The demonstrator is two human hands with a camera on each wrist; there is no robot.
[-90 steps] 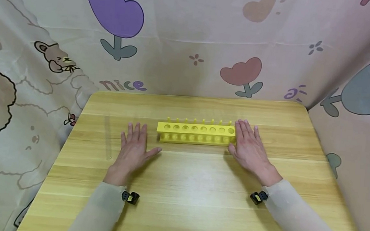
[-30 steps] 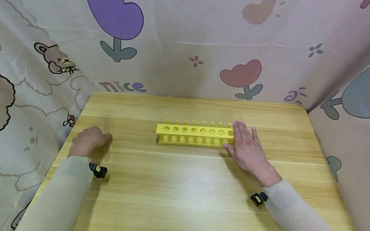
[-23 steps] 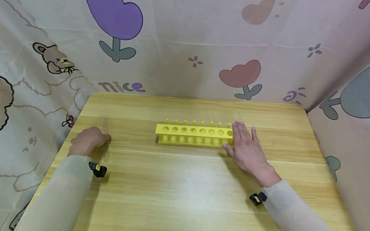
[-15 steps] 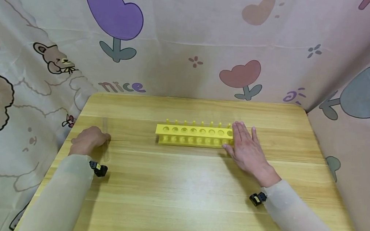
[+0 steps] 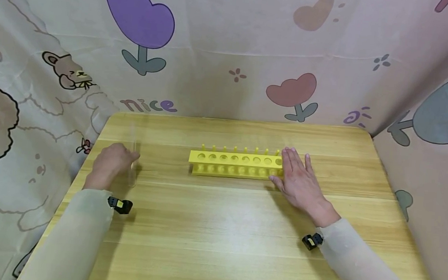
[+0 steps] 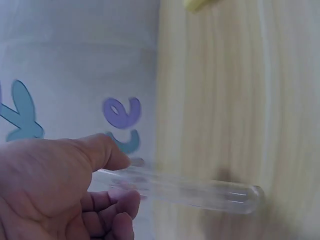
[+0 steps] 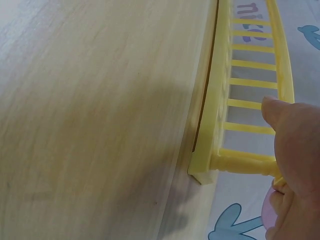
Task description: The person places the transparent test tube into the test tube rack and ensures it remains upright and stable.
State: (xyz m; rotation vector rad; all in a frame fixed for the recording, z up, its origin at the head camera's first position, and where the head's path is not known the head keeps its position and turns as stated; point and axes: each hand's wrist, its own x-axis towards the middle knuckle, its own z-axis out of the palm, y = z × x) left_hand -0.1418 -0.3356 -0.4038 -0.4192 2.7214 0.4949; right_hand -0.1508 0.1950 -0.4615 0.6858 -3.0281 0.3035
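Observation:
A clear glass test tube [image 5: 132,179] is pinched between the thumb and fingers of my left hand [image 5: 111,162], at the left side of the table. In the left wrist view the tube's rounded end [image 6: 235,197] points right, towards the wood, and its other part is hidden by the hand. A yellow test tube rack [image 5: 234,164] stands upright at the middle back, with a row of round holes and small pegs behind. My right hand [image 5: 303,185] rests against the rack's right end, its fingers straight; in the right wrist view the thumb [image 7: 274,112] lies at the rack's side.
The wooden table [image 5: 232,229] reaches back to a printed fabric curtain [image 5: 216,46]. More curtain hangs along the left and right sides. Small black cameras [image 5: 120,205] sit on both wrists.
My left hand moved from beside the rack to the left, took hold of the test tube and has just shifted it slightly back and up. The right hand stays against the rack.

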